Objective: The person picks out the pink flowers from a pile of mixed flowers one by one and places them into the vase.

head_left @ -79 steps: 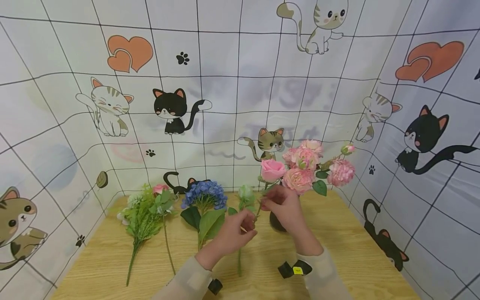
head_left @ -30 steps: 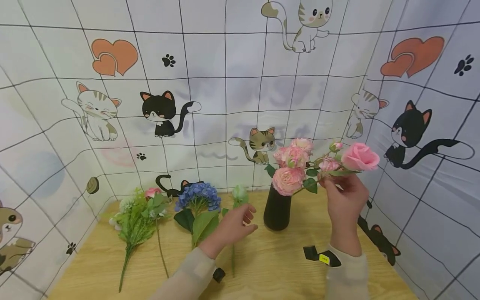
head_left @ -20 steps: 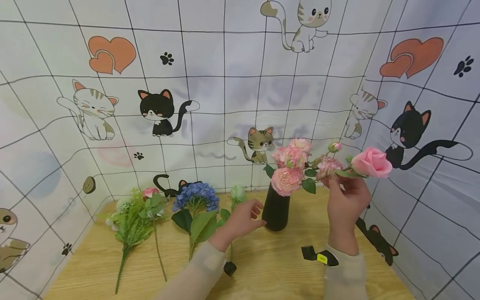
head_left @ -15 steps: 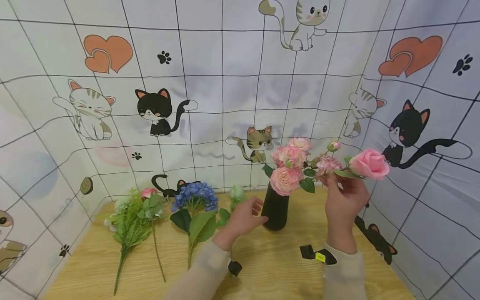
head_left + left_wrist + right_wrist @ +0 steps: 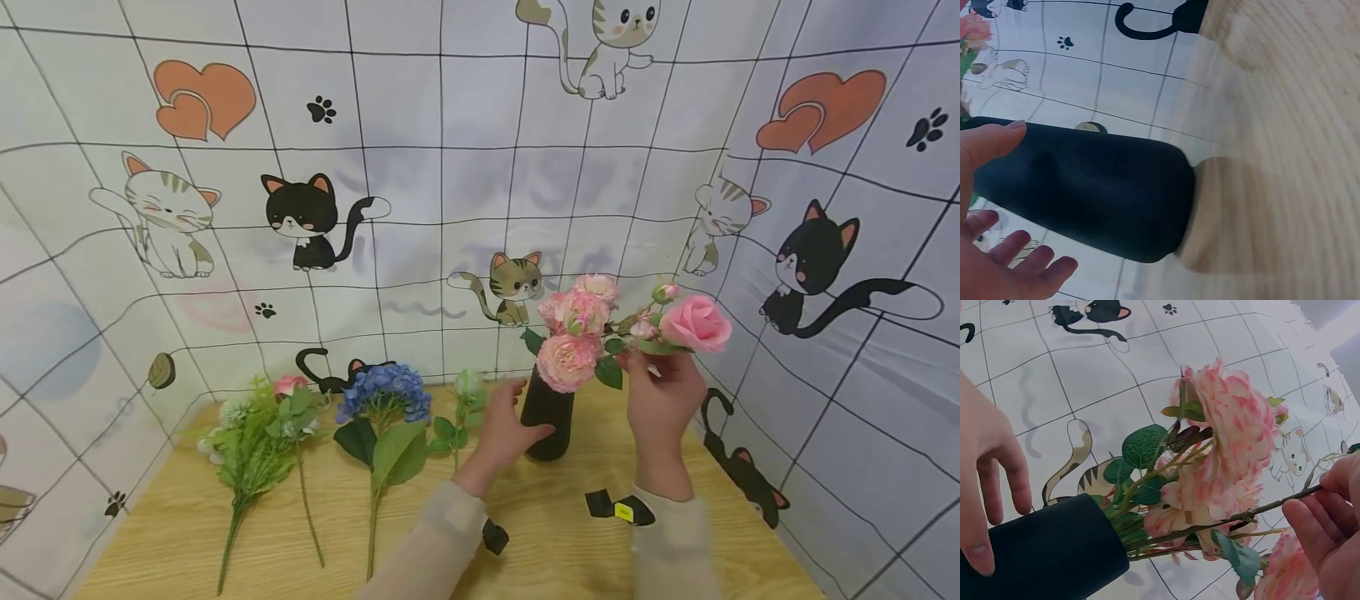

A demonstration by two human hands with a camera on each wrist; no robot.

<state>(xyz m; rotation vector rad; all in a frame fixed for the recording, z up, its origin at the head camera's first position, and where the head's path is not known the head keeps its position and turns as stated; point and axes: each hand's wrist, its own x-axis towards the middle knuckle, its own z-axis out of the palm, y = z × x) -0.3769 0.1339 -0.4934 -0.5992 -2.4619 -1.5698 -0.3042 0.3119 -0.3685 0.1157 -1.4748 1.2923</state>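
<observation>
A black vase (image 5: 549, 417) stands on the table, holding several pale pink peony-like flowers (image 5: 567, 362). My right hand (image 5: 663, 408) pinches the stem of a pink rose (image 5: 697, 323) at the vase's right. In the right wrist view, the rose's dark stem (image 5: 1272, 505) slants from my fingertips down to the mouth of the vase. My left hand (image 5: 504, 433) is at the vase's left side with its fingers loosely spread. In the left wrist view, the thumb lies over the vase (image 5: 1097, 187) and the other fingers are apart from it; whether the thumb touches cannot be told.
On the wooden table (image 5: 555, 542) to the left lie a blue hydrangea (image 5: 386, 393), a pale green-white rose (image 5: 468, 385), a leafy bunch with white blooms (image 5: 255, 458) and a thin-stemmed pink flower (image 5: 288, 385). Cat-printed cloth walls (image 5: 480, 192) enclose the back and sides.
My right hand has carried the rose from left of the peonies to their right, then drawn it back slightly leftward. My left hand has moved right, up to the vase.
</observation>
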